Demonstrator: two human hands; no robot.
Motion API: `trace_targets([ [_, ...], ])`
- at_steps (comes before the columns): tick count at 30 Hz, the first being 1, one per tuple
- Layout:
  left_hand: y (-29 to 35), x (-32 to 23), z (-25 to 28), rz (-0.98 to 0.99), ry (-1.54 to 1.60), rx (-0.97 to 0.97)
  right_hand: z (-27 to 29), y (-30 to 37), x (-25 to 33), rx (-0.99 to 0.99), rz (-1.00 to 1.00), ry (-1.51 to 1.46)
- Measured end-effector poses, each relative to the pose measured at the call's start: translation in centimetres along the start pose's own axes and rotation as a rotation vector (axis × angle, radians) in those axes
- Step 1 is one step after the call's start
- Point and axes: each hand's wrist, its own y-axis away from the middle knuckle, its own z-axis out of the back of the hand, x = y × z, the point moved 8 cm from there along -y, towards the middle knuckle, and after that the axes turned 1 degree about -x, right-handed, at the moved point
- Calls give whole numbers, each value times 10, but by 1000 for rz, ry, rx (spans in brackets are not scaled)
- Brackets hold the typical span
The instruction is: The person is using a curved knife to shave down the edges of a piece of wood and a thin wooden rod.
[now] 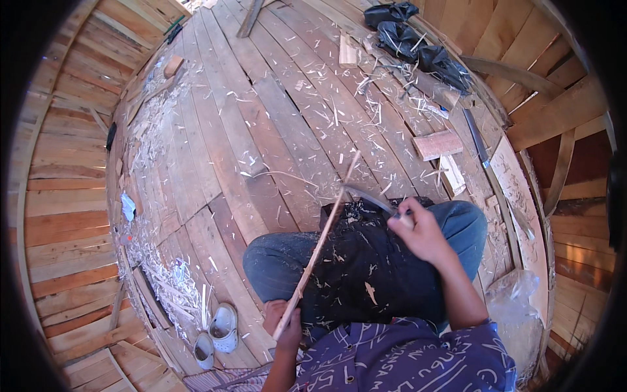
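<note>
A long, thin wooden stick (317, 247) slants up and away from my left side, across my lap. Near its lower end, my left hand (285, 321) is wrapped round it. My right hand (420, 230) grips the handle of a knife with a curved blade (368, 196), over my right thigh. The blade's tip meets the stick toward its far end; whether it cuts into the wood is too small to tell. A dark cloth (366, 274) sprinkled with shavings covers my lap between my bent knees.
Pale shavings litter the plank floor (222, 170), heaped thickly at the left. Light clogs (224, 326) sit beside my left knee. Wood blocks (437, 145), a long dark blade-like tool (475, 136) and a clear plastic bag (514, 297) lie rightward. Black plastic bags (418, 46) lie by the far right wall.
</note>
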Motion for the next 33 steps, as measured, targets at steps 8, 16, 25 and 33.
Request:
trace_targets([
  [8,7,21,8,245,130,-50,-17,19,53,21,161,13],
  [16,9,18,4,187,96,-56,-49,30,48,190,210,224],
  [25,11,31,0,293,115,-55,-24,-12,54,-30,386,642],
  [33,15,28,6,323,142,-89,167,-7,-12,-608,-43,456],
])
